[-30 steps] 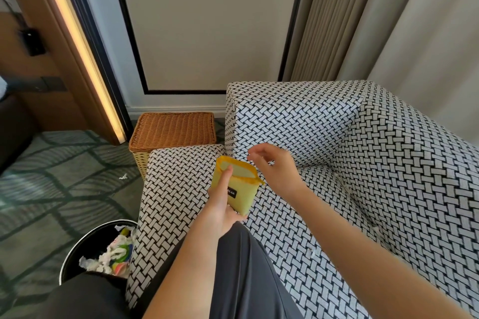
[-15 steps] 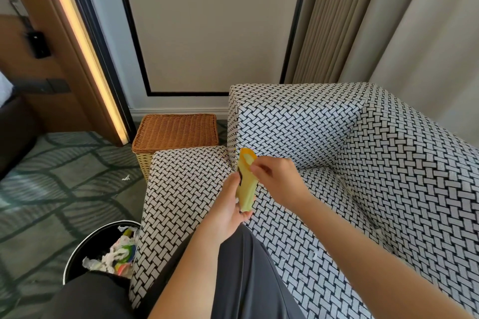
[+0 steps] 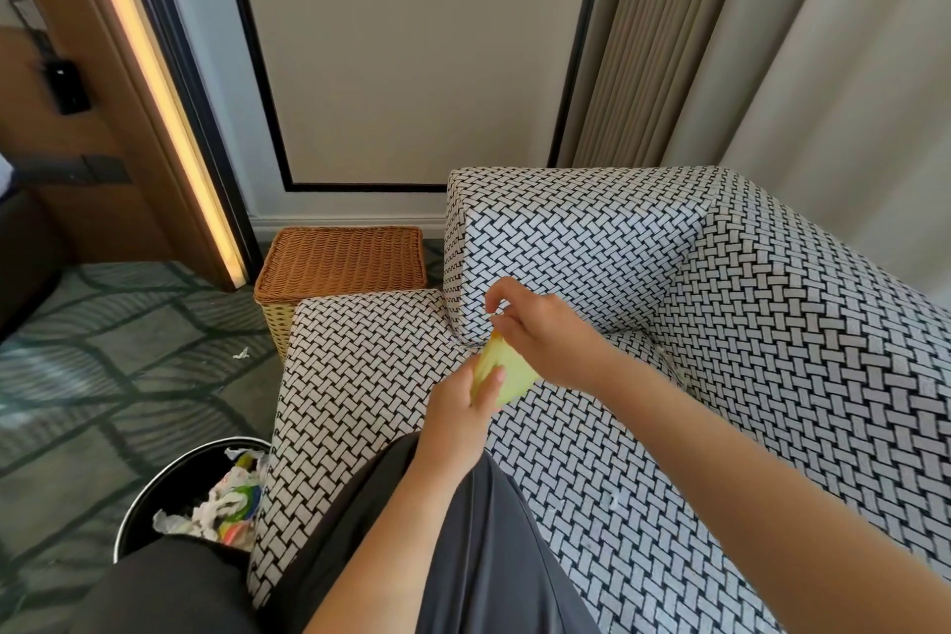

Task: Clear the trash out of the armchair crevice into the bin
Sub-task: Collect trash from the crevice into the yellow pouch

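A yellow wrapper [image 3: 507, 373] is pinched between both hands above the seat of the black-and-white woven armchair [image 3: 746, 304]. My left hand [image 3: 458, 414] grips its lower edge with thumb and fingers. From the right, my right hand [image 3: 545, 330] holds its top edge, covering part of it. The round black bin [image 3: 154, 494] stands on the floor at the lower left, beside the chair's front corner, with crumpled paper and coloured wrappers [image 3: 226, 505] inside. The crevice along the armrest lies behind my hands and is mostly hidden.
A wicker basket [image 3: 339, 263] with a closed lid stands against the wall, left of the armrest. A small white scrap [image 3: 241, 353] lies on the green patterned carpet. Curtains hang behind the chair. My dark-trousered legs fill the bottom centre.
The wrapper has been folded flatter and lowered slightly between my hands. My right hand has shifted from its open top rim onto its upper edge.
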`<state>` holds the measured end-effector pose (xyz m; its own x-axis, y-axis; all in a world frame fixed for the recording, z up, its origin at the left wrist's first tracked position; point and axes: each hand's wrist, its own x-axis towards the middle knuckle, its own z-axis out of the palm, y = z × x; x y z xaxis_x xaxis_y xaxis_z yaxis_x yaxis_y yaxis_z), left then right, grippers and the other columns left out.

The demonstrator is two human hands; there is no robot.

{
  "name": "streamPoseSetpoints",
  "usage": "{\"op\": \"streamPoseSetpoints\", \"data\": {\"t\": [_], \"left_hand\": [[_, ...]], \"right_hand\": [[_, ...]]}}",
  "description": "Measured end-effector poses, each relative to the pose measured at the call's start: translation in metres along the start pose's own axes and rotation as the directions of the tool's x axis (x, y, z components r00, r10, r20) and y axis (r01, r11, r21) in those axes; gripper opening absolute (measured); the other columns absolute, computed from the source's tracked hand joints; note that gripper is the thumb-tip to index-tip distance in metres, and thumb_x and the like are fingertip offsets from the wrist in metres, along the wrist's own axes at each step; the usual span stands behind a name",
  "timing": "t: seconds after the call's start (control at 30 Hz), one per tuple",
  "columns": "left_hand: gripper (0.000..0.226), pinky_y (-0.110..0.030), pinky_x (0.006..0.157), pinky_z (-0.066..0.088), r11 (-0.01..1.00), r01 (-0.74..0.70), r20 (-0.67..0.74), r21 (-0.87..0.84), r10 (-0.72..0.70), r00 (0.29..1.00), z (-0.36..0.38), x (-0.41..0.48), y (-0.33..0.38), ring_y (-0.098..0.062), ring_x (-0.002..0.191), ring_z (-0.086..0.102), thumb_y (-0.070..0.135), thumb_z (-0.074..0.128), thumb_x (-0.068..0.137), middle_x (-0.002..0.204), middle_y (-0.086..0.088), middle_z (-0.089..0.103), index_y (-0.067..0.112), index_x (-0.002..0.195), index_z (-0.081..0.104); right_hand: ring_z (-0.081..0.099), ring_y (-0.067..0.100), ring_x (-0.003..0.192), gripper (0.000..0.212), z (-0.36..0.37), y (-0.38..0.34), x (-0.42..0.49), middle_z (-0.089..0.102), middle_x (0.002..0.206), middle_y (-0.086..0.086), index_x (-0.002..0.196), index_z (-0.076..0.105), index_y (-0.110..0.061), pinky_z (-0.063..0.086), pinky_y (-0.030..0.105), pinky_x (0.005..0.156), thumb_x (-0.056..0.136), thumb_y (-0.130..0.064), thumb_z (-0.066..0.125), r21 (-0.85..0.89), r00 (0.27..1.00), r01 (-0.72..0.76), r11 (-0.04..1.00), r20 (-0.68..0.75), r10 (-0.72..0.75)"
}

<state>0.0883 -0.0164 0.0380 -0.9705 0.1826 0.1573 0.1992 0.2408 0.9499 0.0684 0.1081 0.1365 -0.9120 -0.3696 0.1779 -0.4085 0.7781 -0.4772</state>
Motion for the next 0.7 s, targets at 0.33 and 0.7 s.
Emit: {"op": "streamPoseSetpoints", "data": {"t": [0.33, 0.7], "left_hand": [[0.048, -0.025, 0.047, 0.022, 0.994, -0.047, -0.044, 0.097, 0.052, 0.998, 0.0, -0.002, -0.001, -0.008, 0.046, 0.029, 0.055, 0.032, 0.087, 0.053, 0.003, 0.035, 0.015, 0.063, 0.044], [0.038, -0.026, 0.048, 0.026, 0.978, -0.175, -0.191, 0.115, 0.194, 0.962, 0.0, -0.007, -0.001, -0.011, 0.05, 0.038, 0.045, 0.034, 0.093, 0.057, 0.003, 0.048, 0.019, 0.088, 0.061]], "right_hand": [[0.033, 0.006, 0.046, 0.017, -0.01, -0.001, 0.003, 0.04, 0.056, -0.007, 0.112, 0.046, -0.009, 0.023, 0.018, 0.045, 0.099, -0.014, 0.037, -0.189, 0.986, 0.05, 0.981, 0.165, -0.019], [0.033, 0.014, 0.053, 0.024, -0.011, -0.004, 0.0, 0.048, 0.065, 0.001, 0.108, 0.045, -0.018, 0.026, 0.018, 0.042, 0.092, -0.001, 0.038, 0.229, 0.922, -0.278, 0.933, 0.337, 0.191]]}}
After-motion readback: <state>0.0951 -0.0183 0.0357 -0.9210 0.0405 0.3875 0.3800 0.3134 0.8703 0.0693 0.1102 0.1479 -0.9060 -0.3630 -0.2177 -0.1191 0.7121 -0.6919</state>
